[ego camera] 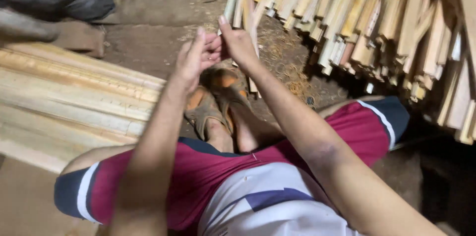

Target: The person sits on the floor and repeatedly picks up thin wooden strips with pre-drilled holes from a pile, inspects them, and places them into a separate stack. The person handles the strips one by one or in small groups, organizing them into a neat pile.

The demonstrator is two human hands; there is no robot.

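Wood strip: a thin pale strip (246, 13) stands nearly upright at the near left edge of the slat stack, seemingly so it can be pulled out alone.
Right hand: the right hand (238, 43) has its fingers closed round the strip's lower part, thumb raised along it.
Left hand: the left hand (197, 57) sits just left of the strip, fingers curled and touching the right hand; what it grips, I cannot tell.
Slat stack: many pale slats (377, 23) lean right of the strip.
Sandalled feet: 2 feet (218, 102) rest below the strip on the dusty floor (158, 13).
Planks: moulded planks (69, 92) lie well left of the strip.
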